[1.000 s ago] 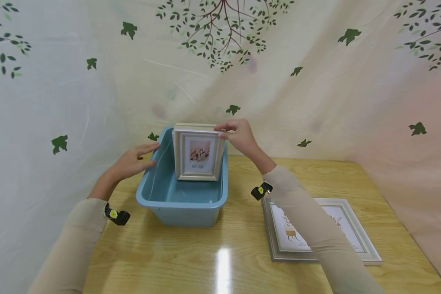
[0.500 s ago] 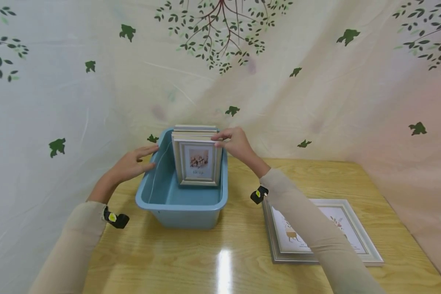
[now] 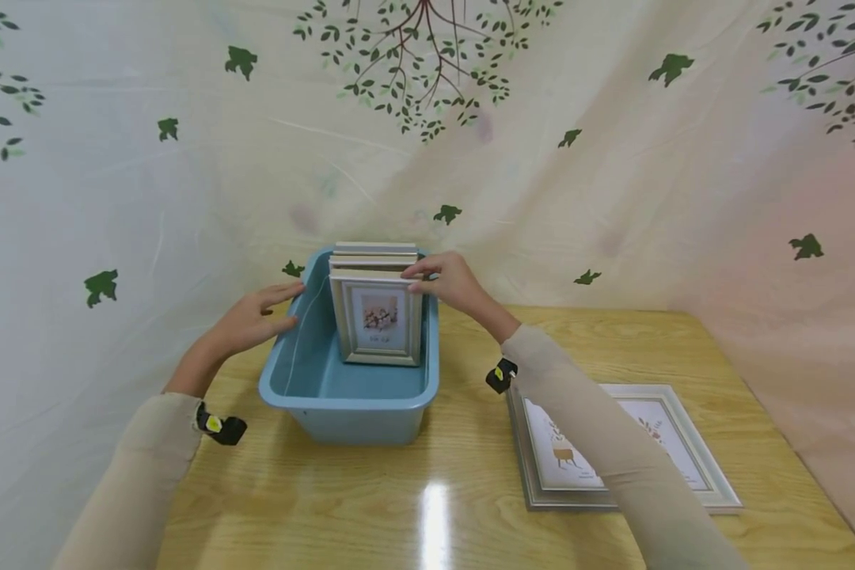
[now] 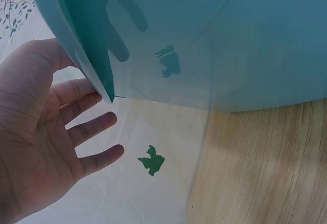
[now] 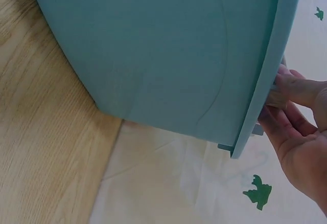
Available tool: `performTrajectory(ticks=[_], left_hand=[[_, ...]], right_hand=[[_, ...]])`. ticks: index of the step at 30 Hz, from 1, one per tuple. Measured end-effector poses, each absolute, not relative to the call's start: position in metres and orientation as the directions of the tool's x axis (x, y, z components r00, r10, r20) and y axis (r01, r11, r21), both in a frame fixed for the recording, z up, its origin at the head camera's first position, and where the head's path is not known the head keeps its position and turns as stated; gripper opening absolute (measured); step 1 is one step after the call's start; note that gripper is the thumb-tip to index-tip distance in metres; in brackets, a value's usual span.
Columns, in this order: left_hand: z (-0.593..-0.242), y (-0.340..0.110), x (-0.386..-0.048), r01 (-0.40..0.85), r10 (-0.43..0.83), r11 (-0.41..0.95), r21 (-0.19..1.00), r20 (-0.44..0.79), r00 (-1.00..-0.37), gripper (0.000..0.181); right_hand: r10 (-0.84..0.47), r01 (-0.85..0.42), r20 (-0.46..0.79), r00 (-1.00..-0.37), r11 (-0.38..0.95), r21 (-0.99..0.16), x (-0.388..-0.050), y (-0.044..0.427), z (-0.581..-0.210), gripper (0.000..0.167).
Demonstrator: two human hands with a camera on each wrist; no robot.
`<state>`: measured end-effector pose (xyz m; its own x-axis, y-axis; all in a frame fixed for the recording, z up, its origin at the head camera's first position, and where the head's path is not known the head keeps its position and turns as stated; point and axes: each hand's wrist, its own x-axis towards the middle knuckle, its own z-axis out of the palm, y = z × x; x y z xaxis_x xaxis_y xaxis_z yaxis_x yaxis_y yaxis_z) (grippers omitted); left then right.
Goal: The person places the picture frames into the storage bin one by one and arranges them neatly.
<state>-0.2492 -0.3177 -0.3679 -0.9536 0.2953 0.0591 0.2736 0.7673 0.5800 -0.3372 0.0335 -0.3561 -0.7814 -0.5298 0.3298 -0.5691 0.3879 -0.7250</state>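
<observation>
A light blue plastic basin [image 3: 359, 402] holds several picture frames standing upright, one behind another. Foremost is a silver-cream picture frame [image 3: 381, 317] with a flower photo, tilted slightly back. My right hand [image 3: 454, 283] pinches this frame's top right corner between thumb and fingers. In the right wrist view, the right hand [image 5: 301, 121] is partly hidden behind the basin rim [image 5: 271, 75]. My left hand [image 3: 249, 321] rests against the basin's left rim with fingers extended. The left wrist view shows the left hand [image 4: 51, 127] touching that rim, its lower fingers spread and holding nothing.
To the right, two larger picture frames [image 3: 720, 495] lie overlapping on the wooden table [image 3: 313, 507], partly covered by the right sleeve. Behind the table hangs a pale cloth [image 3: 256, 174] printed with leaves, close to the basin's back.
The right hand has brought the front frame down and toward me, away from those behind. More top edges show behind it. The left hand stays at the rim.
</observation>
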Motion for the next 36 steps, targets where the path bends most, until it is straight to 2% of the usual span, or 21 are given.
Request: performTrajectory(ticks=[7, 24, 36], left_hand=[[-0.369, -0.318, -0.251, 0.266, 0.289, 0.773, 0.576, 0.055, -0.956, 0.064], [-0.366, -0.319, -0.248, 0.275, 0.293, 0.768, 0.579, 0.064, -0.954, 0.065], [-0.367, -0.318, -0.247, 0.282, 0.306, 0.753, 0.595, 0.063, -0.950, 0.064]], right_hand=[[-0.553, -0.572, 0.288, -0.782, 0.451, -0.686, -0.342, 0.032, -0.355, 0.025], [-0.448, -0.537, 0.345, -0.825, 0.430, -0.726, -0.347, 0.019, -0.365, 0.023], [-0.411, -0.553, 0.396, -0.821, 0.400, -0.731, -0.346, 0.020, -0.371, 0.019]])
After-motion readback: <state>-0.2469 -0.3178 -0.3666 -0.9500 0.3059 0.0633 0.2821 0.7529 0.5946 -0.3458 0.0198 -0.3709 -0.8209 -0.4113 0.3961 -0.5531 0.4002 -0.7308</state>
